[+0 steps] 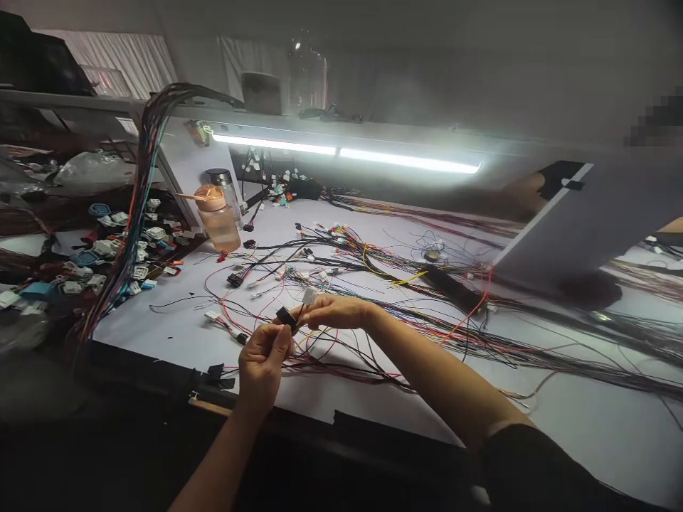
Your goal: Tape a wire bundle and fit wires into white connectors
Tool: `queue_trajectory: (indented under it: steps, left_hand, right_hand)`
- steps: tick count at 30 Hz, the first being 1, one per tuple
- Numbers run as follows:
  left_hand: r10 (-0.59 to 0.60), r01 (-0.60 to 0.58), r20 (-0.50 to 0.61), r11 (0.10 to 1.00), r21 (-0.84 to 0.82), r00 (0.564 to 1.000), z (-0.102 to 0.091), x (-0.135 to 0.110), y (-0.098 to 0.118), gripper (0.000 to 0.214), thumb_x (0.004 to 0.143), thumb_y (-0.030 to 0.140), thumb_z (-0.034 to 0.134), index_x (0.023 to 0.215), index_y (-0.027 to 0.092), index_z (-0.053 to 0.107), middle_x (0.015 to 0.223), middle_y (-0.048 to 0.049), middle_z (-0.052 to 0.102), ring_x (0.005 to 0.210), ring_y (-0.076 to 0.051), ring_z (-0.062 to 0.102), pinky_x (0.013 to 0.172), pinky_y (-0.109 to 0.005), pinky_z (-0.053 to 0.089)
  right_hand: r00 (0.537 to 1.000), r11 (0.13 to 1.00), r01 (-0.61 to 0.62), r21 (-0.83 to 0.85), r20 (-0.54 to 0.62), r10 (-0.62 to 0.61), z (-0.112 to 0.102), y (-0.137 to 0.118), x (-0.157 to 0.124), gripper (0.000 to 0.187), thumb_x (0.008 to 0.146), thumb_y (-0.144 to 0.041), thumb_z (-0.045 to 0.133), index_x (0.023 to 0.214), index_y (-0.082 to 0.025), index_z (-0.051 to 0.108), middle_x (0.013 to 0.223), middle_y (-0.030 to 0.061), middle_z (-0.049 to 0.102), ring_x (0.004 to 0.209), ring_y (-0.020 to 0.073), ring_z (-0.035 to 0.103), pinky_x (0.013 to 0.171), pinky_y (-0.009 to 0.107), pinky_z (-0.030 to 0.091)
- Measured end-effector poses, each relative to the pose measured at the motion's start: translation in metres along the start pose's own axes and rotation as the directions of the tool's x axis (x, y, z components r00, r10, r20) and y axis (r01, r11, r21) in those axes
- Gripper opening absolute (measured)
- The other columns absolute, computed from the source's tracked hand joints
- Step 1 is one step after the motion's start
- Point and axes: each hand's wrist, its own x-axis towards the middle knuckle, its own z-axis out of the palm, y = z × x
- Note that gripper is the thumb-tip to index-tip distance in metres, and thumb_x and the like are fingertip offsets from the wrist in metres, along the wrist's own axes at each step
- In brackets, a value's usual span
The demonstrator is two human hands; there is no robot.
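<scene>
My left hand point(262, 363) is closed in a pinch around a small black connector point(286, 318), held just above the white worktable point(176, 327). My right hand point(331, 311) is closed too, its fingertips pinching thin wires right at that connector. A small white connector point(309, 295) sits just above my right fingers, touching them. Red, black and yellow wires point(341, 355) loop down from both hands onto the table. Both hands meet near the table's front edge, left of centre.
Loose wire harnesses point(480, 313) spread across the table to the right. A peach water bottle point(218, 217) stands at the back left. Blue and white connectors point(107, 249) lie piled at the left beside a hanging wire bundle point(136, 213). Another person's arm point(526, 195) rests behind a white panel point(576, 220).
</scene>
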Motion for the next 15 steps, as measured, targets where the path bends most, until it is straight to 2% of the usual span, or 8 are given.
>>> queue_trajectory:
  steps: [3, 6, 8, 10, 11, 12, 13, 15]
  left_hand:
    - [0.019, -0.024, 0.045, 0.992, 0.121, 0.999, 0.005, -0.003, 0.003, 0.027, 0.080, 0.040, 0.074, 0.074, 0.018, 0.060, 0.056, 0.0020, 0.056, 0.053, -0.011, 0.051, 0.055, -0.025, 0.043]
    - [0.004, -0.017, 0.071, 0.983, 0.182, 0.997, 0.008, -0.004, 0.005, 0.027, 0.078, 0.041, 0.075, 0.073, 0.018, 0.060, 0.057, 0.0009, 0.059, 0.053, -0.013, 0.054, 0.057, -0.027, 0.046]
    - [-0.017, 0.002, 0.073, 0.979, 0.205, 0.997, 0.011, -0.003, 0.005, 0.028, 0.077, 0.041, 0.076, 0.071, 0.018, 0.060, 0.057, 0.0004, 0.059, 0.053, -0.013, 0.054, 0.058, -0.027, 0.045]
    - [-0.058, 0.048, 0.044, 0.979, 0.200, 0.997, 0.013, -0.001, 0.003, 0.028, 0.076, 0.039, 0.077, 0.070, 0.018, 0.059, 0.057, 0.0002, 0.060, 0.053, -0.012, 0.052, 0.056, -0.025, 0.043]
    - [-0.087, 0.083, 0.015, 0.982, 0.169, 0.996, 0.014, 0.001, 0.002, 0.028, 0.076, 0.038, 0.078, 0.070, 0.018, 0.059, 0.058, 0.0004, 0.060, 0.052, -0.010, 0.049, 0.053, -0.024, 0.040]
    - [-0.118, 0.118, -0.015, 0.986, 0.120, 0.993, 0.014, 0.004, 0.001, 0.028, 0.075, 0.037, 0.079, 0.071, 0.017, 0.058, 0.060, 0.0008, 0.060, 0.051, -0.009, 0.046, 0.051, -0.022, 0.038]
    - [-0.147, 0.149, -0.038, 0.987, 0.062, 0.988, 0.014, 0.006, 0.000, 0.028, 0.074, 0.035, 0.080, 0.072, 0.017, 0.058, 0.061, 0.0017, 0.060, 0.050, -0.007, 0.043, 0.049, -0.021, 0.035]
    - [-0.176, 0.173, -0.057, 0.984, -0.047, 0.983, 0.012, 0.011, 0.000, 0.029, 0.069, 0.032, 0.083, 0.073, 0.018, 0.058, 0.060, 0.0040, 0.055, 0.050, -0.006, 0.039, 0.049, -0.019, 0.034]
  right_hand:
    - [0.995, 0.993, -0.104, 0.051, 0.013, 0.104, -0.014, -0.009, 0.002, 0.041, 0.093, -0.048, 0.056, 0.101, -0.011, 0.074, 0.111, 0.0114, 0.072, 0.097, 0.0165, 0.062, 0.079, 0.027, 0.043]
    - [0.978, 0.979, -0.203, 0.032, 0.051, 0.202, -0.024, -0.031, 0.010, 0.056, 0.098, -0.055, 0.044, 0.088, -0.011, 0.076, 0.096, 0.0111, 0.074, 0.089, 0.0160, 0.064, 0.079, 0.028, 0.043]
    - [0.967, 0.968, -0.248, -0.040, 0.052, 0.250, -0.028, -0.054, 0.015, 0.058, 0.094, -0.061, 0.050, 0.079, -0.012, 0.076, 0.087, 0.0103, 0.074, 0.083, 0.0165, 0.064, 0.077, 0.028, 0.045]
    - [0.961, 0.929, -0.258, -0.266, 0.030, 0.276, -0.024, -0.078, 0.019, 0.045, 0.087, -0.056, 0.063, 0.075, -0.015, 0.076, 0.081, 0.0065, 0.073, 0.078, 0.0158, 0.062, 0.074, 0.028, 0.043]
    - [0.963, 0.866, -0.239, -0.438, 0.006, 0.269, -0.018, -0.089, 0.021, 0.035, 0.085, -0.050, 0.069, 0.075, -0.017, 0.076, 0.079, 0.0038, 0.072, 0.078, 0.0153, 0.060, 0.076, 0.029, 0.042]
    - [0.971, 0.755, -0.201, -0.625, -0.023, 0.239, -0.009, -0.098, 0.021, 0.026, 0.082, -0.044, 0.074, 0.074, -0.019, 0.075, 0.078, 0.0017, 0.072, 0.081, 0.0155, 0.059, 0.079, 0.029, 0.040]
    - [0.986, 0.611, -0.148, -0.778, -0.064, 0.157, 0.002, -0.104, 0.021, 0.020, 0.079, -0.038, 0.078, 0.072, -0.020, 0.074, 0.079, 0.0002, 0.071, 0.086, 0.0164, 0.058, 0.082, 0.031, 0.038]
    - [0.996, 0.328, -0.047, -0.943, -0.069, -0.056, 0.027, -0.106, 0.018, 0.014, 0.082, -0.027, 0.076, 0.071, -0.020, 0.072, 0.086, 0.0006, 0.072, 0.102, 0.0205, 0.053, 0.090, 0.035, 0.034]
